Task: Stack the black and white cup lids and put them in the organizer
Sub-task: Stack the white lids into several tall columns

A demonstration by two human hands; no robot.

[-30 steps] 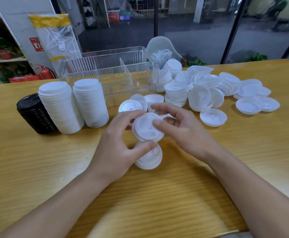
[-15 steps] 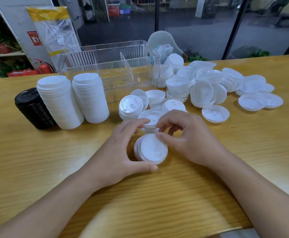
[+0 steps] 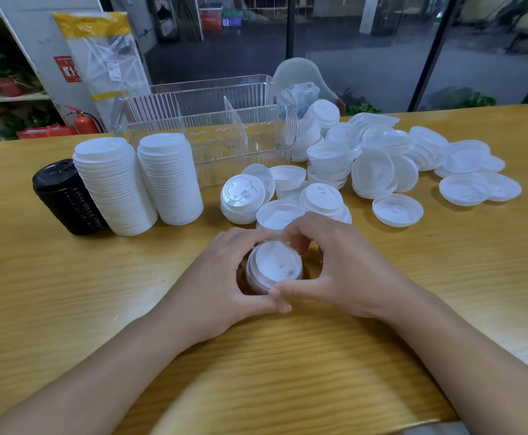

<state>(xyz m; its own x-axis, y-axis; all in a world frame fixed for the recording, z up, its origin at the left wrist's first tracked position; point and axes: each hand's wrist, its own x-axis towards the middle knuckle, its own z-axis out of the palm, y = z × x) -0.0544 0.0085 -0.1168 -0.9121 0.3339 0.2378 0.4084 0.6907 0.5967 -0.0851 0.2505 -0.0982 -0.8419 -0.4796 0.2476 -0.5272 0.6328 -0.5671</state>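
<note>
**Right between the hands: a short stack, with loose lids just beyond**

Both hands curl round the small stack of white lids [image 3: 273, 267] on the table [image 3: 68, 293]; the left hand [image 3: 222, 277] cups its left side and the right hand [image 3: 335, 271] its right, thumbs meeting at the near edge. The stack stands upright. More loose lids [image 3: 379, 171] lie just past the fingertips, closer to the right hand. The clear organizer [image 3: 212, 130] stands farther back, still without lids, beside two tall white stacks [image 3: 143, 180] and a black stack [image 3: 65, 196].

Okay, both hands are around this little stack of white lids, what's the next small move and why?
Probably free the right hand to fetch the nearest loose lid while the left hand steadies the small stack: it's far shorter than the tall white stacks, and many lids lie unstacked.
</note>
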